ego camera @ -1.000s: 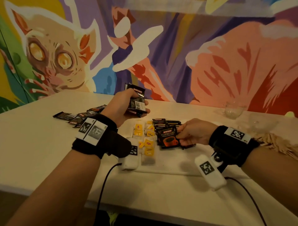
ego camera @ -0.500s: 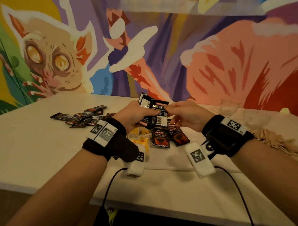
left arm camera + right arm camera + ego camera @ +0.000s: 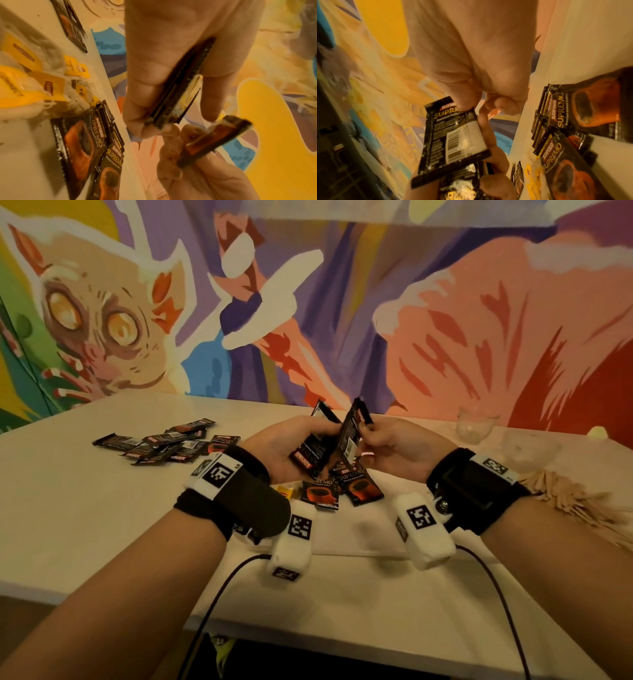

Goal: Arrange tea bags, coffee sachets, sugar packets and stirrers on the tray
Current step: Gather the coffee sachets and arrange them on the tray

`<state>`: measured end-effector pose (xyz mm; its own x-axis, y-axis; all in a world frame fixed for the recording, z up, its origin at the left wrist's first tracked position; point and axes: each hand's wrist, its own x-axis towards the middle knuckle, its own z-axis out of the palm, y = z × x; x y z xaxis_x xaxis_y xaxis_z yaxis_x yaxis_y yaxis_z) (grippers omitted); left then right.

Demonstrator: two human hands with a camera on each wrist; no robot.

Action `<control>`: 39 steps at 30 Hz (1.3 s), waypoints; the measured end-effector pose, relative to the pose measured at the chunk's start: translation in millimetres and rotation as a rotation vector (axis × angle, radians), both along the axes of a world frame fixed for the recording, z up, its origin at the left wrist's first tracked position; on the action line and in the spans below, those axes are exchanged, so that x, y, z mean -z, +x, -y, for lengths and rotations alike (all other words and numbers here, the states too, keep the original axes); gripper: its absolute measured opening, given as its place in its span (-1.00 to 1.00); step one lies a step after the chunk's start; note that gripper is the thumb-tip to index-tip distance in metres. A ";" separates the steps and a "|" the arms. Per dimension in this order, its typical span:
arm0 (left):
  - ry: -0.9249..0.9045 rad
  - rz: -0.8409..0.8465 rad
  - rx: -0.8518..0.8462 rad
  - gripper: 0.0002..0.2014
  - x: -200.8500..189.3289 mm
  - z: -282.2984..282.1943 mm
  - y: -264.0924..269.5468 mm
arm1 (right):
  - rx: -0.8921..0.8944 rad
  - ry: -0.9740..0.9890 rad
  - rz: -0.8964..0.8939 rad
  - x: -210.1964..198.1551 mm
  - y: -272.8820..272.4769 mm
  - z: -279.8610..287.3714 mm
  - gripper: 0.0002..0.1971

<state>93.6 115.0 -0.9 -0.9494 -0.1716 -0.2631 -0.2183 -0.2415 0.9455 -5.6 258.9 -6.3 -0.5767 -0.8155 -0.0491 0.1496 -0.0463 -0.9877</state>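
Note:
Above the white tray [image 3: 359, 535] my left hand [image 3: 284, 450] grips a small stack of black coffee sachets [image 3: 313, 453], seen edge-on in the left wrist view [image 3: 178, 89]. My right hand [image 3: 387, 446] pinches one coffee sachet [image 3: 352, 426] by its top edge, barcode side showing in the right wrist view [image 3: 453, 136]. Several more sachets [image 3: 342, 487] lie overlapped on the tray below the hands. Yellow-tagged tea bags [image 3: 42, 83] lie beside them, mostly hidden behind my left wrist in the head view.
A loose pile of coffee sachets [image 3: 164, 443] lies on the white table [image 3: 68, 508] at the left. Wooden stirrers [image 3: 568, 498] lie heaped at the right. A small glass bowl [image 3: 474, 428] stands at the back right by the painted wall.
My right hand left the tray, rose to meet the left hand and took one sachet from its stack. Both hands now hold sachets above the tray.

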 end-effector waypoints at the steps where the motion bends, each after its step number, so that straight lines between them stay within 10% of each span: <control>1: -0.023 0.014 0.000 -0.89 0.6 -2.9 0.6 | 0.012 0.017 -0.014 0.7 -0.3 2.0 -0.69; 28: -0.411 0.254 0.029 -0.73 22.5 -4.3 -4.4 | 0.146 0.880 -0.369 24.4 -23.0 7.1 -0.97; 32: -0.291 0.155 -0.003 -0.78 20.1 2.6 -2.0 | 0.196 0.970 -0.516 19.8 -26.5 8.8 -0.68; 39: -0.305 -0.044 -0.042 -0.72 21.3 6.8 -0.6 | 0.241 0.486 -0.535 -9.0 -2.7 12.6 -0.68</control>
<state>93.0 108.2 -22.1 -0.9491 -0.2758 -0.1521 -0.1713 0.0471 0.9841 -8.4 246.3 2.6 -0.7821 -0.6222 -0.0344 -0.3141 0.4413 -0.8406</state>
